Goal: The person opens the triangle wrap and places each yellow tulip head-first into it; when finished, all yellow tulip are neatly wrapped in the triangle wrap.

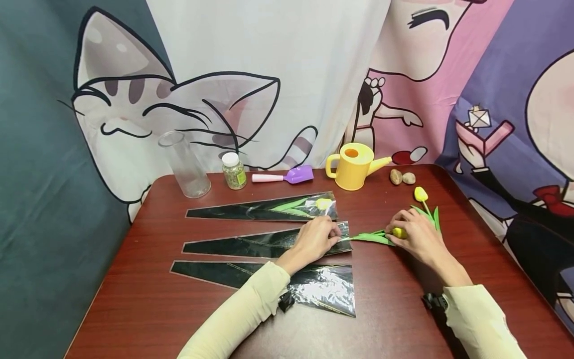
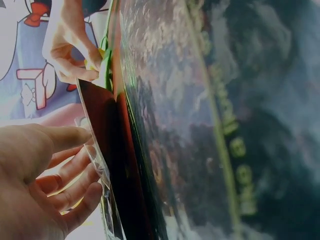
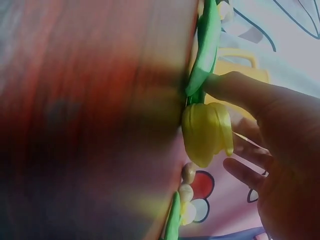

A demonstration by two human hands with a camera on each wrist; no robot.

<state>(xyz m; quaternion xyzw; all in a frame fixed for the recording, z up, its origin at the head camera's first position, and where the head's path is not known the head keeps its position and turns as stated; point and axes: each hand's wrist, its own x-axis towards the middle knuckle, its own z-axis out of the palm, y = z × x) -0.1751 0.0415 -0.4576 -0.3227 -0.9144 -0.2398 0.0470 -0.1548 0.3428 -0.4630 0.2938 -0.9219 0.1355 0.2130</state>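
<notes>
My left hand [image 1: 315, 235] pinches the mouth of the middle black-backed clear flower sleeve [image 1: 233, 246]. In the left wrist view, thumb and fingers are at the lifted film edge [image 2: 98, 159]. My right hand [image 1: 417, 234] holds a yellow artificial tulip [image 3: 204, 134], its thumb against the green stem and leaves just behind the bloom. The tulip lies sideways, bloom to the right, its stem end pointing left right at the sleeve's mouth. Beyond the right hand lies another yellow tulip [image 1: 420, 194], its leaves partly hidden by that hand.
A far sleeve [image 1: 224, 212] contains a yellow tulip [image 1: 323, 203]; a near sleeve [image 1: 332, 286] lies flat. Along the back are a clear vase [image 1: 190, 172], a white-capped jar [image 1: 235, 172], a purple shovel [image 1: 299, 174], a yellow watering can [image 1: 352, 169] and two stones [image 1: 396, 176].
</notes>
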